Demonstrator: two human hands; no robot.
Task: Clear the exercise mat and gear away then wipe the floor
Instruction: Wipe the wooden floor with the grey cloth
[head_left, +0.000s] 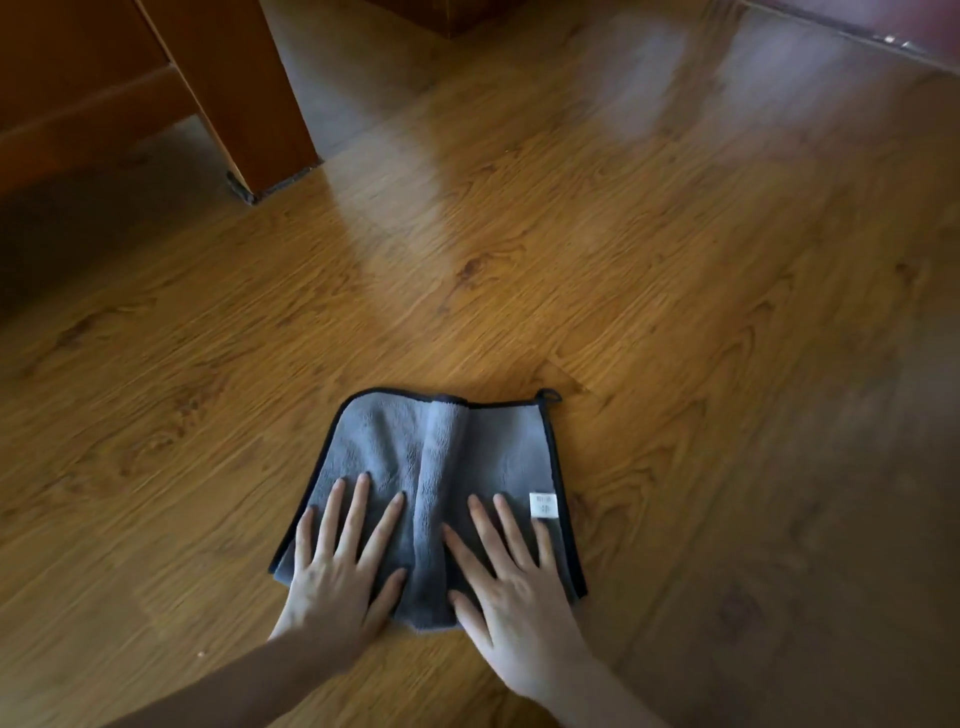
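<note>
Floor (623, 260): cloth (467, 447) under both palms

The floor (519, 270) is wood-grain plank, smooth and glossy, throwing back pale window light. The cloth (467, 457) is grey plush microfibre, matt and fuzzy, bound with a dark stitched edge and bearing a small white label (543, 505). The furniture (244, 88) is orange-brown wood, smooth, faintly sheened.

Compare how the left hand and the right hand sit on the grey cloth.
The left hand presses the cloth near its left edge; the right hand presses near the right edge, beside the white tag. The left forearm looks shadowed, the right one lighter. Both lie flat, fingers spread and pointing forward, with a raised fold of cloth between them.
</note>
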